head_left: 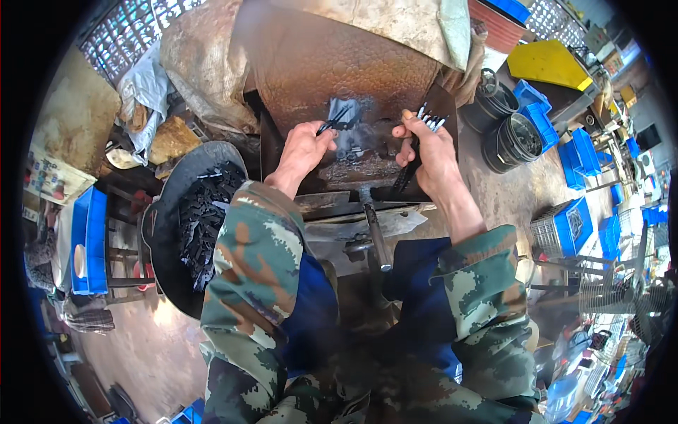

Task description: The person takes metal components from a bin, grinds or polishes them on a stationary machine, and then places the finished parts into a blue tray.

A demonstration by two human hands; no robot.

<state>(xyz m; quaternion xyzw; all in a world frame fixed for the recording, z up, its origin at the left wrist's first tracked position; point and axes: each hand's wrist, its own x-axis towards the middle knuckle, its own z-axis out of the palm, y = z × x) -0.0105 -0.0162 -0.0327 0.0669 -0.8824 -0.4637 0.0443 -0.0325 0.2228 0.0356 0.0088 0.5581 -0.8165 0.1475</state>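
So the person is sitting hunched over a rusty metal plate [339, 63], both camo sleeves coming up from below. Left hand [304, 148] is pinched shut on a thin dark rod [333, 121], its tip poking up and to the right over a greyish scorched patch [349, 116] on the plate. Right hand [427, 152] is wrapped tight around a whole bundle of dark rods [424, 134], silvery ends fanning out above the fist, dark ends hanging below it. The two hands sit close, the scorched patch right between them, so the single rod is just beside the bundle but not touching it.

Room-wise it's cramped. A big dark pan [187, 212] full of black parts sits right against the left elbow. A metal bar [376, 233] sticks out toward the knees under the plate's near edge. Black buckets [505, 134] and blue crates [572, 226] crowd the right side, with bare concrete floor between them.
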